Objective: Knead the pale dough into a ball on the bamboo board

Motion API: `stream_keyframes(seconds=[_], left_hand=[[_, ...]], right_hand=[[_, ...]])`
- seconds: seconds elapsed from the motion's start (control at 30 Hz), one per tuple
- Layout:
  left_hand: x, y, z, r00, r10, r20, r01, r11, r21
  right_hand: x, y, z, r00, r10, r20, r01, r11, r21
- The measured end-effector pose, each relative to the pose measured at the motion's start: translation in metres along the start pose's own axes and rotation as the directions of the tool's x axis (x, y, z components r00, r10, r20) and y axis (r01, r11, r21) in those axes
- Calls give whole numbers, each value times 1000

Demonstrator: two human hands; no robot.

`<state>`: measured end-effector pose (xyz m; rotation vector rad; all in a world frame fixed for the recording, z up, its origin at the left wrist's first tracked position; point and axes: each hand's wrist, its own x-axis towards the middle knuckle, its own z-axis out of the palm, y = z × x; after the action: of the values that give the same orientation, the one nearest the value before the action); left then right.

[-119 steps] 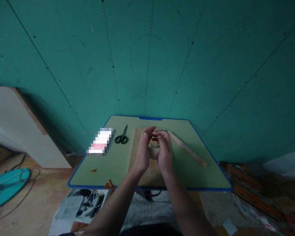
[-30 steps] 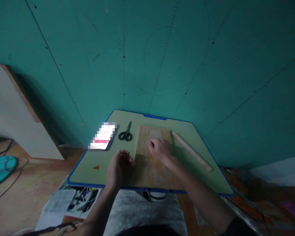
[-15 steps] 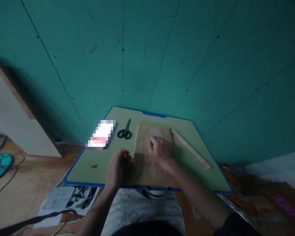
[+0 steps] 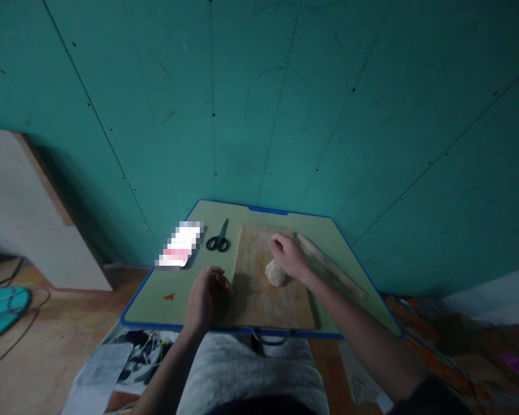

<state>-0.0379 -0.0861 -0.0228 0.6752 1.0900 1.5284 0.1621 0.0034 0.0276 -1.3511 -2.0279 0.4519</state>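
Observation:
A pale lump of dough (image 4: 275,272) lies on a wooden board (image 4: 266,300) in the middle of a green, blue-edged table top (image 4: 190,282). My right hand (image 4: 289,256) hovers just above and behind the dough, fingers loosely curved and apart, holding nothing. My left hand (image 4: 207,297) rests at the board's left edge, fingers curled against it. A wooden rolling stick (image 4: 331,265) lies to the right of my right hand.
Black scissors (image 4: 218,239) and a blurred white and pink packet (image 4: 179,246) lie at the table's back left. A small orange scrap (image 4: 168,297) sits near the front left. A teal wall rises close behind. Papers and clutter cover the floor on both sides.
Four seconds ago both hands worked the dough together above the board. Then the right hand pressed it on the board; now it has lifted off, uncovering the lump. The left hand stays at the board's edge.

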Motion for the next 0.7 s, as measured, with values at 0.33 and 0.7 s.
stream_keyframes(seconds=[0.33,0.7], left_hand=[[-3,5,3,999,-33,39,36,997,-64],[-4,-2,-3,996,-40,81,45,997,-62]], right_hand=[[-11,-24,16,958,-126,256,202,933,-298],[-49,-27,25,979,-75,188,158,865,-475]])
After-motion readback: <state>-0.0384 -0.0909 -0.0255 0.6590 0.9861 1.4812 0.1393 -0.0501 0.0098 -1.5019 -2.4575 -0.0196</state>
